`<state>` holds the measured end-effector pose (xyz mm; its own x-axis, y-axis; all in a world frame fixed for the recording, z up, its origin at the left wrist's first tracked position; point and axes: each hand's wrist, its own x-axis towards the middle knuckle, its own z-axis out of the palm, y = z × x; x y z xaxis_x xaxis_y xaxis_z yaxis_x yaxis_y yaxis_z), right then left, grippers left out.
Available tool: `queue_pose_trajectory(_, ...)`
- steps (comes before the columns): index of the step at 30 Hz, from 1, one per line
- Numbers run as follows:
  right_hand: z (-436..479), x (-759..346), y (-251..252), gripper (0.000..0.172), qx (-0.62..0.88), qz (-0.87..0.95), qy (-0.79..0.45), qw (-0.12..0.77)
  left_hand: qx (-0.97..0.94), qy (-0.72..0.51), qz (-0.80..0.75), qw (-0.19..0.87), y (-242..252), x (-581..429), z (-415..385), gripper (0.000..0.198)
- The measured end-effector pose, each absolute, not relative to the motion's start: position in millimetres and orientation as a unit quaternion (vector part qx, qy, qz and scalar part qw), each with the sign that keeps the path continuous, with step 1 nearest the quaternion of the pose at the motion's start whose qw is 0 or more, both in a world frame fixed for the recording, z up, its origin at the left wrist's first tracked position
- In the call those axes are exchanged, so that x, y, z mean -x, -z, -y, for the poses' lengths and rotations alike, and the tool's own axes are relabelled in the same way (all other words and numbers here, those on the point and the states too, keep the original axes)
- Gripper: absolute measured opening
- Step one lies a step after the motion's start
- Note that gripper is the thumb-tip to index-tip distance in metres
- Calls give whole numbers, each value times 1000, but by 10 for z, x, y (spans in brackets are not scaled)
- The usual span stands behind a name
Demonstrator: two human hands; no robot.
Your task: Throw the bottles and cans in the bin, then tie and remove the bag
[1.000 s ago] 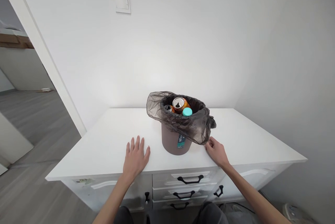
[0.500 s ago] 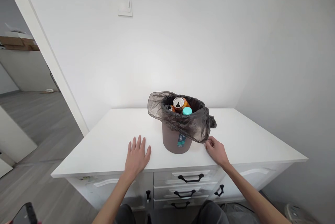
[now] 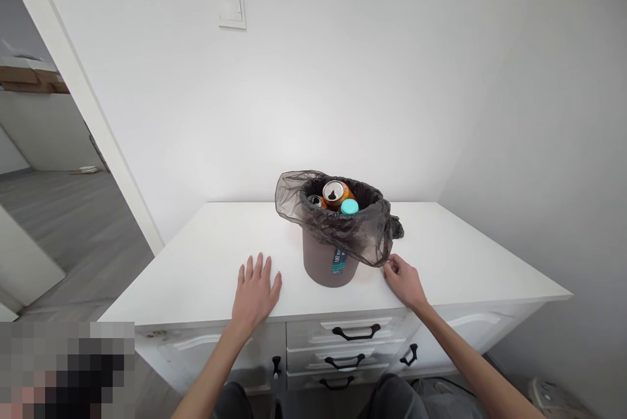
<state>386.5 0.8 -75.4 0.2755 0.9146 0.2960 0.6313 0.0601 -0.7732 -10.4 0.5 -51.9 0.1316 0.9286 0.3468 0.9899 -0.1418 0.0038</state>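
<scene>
My left hand (image 3: 255,292) lies palm down on the white countertop, fingers spread, left of a brown trash bin (image 3: 321,259). A dark see-through trash bag (image 3: 343,226) lines the bin and hangs loosely over its rim. Inside stand an orange can (image 3: 334,192) with an opened top, another can (image 3: 316,201) partly hidden behind the bag, and something with a turquoise cap (image 3: 349,206). My right hand (image 3: 404,280) rests on the counter to the right of the bin, fingers curled. Its fingertips meet the bag's drooping lower edge; whether they pinch it is hidden.
The white cabinet (image 3: 196,262) has drawers with black handles (image 3: 356,332) below its top. Behind it rises a white wall with a switch (image 3: 232,13). An open doorway lies left. A pixelated patch (image 3: 68,370) covers the lower left corner.
The view has shifted very slightly. A dark object at the lower left is now covered by the pixelated patch. Both hands and the bin have stayed in place.
</scene>
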Motion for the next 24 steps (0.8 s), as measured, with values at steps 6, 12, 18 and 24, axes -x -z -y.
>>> queue_pose_trajectory(6,-11,-3865,695,26,655,561,-214,458,745,159,641,91,542,113,-9,64)
queue_pose_trajectory(12,-74,-3889,218,38,525,492,-453,527,715,338,608,-77,260,107,-84,56)
queue_pose_trajectory(18,-266,-3854,-546,53,402,451,-589,537,544,547,513,-376,-704,-217,-416,62)
queue_pose_trajectory(24,-245,-3695,-944,42,398,463,-583,536,503,519,444,-530,-1381,-536,-642,76)
